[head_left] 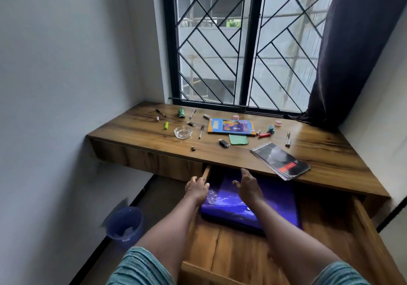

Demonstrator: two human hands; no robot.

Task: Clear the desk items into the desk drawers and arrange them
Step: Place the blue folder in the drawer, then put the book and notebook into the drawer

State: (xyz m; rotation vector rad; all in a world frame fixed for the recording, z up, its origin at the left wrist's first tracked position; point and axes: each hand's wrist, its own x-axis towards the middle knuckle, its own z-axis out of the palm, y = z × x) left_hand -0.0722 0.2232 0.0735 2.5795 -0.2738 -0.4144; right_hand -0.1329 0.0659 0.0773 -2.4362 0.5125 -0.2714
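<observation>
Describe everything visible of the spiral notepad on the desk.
The notepad has a dark, glossy cover with a red label and a wire spiral along its far short edge. It lies closed and flat, set askew at the right front of the wooden desk, its near corner reaching the edge above the open drawer. Only the desk touches it.

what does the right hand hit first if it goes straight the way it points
Likely the desk top's front edge, right ahead of the right hand; if the hand sits lower, it passes under, over the purple book.
</observation>
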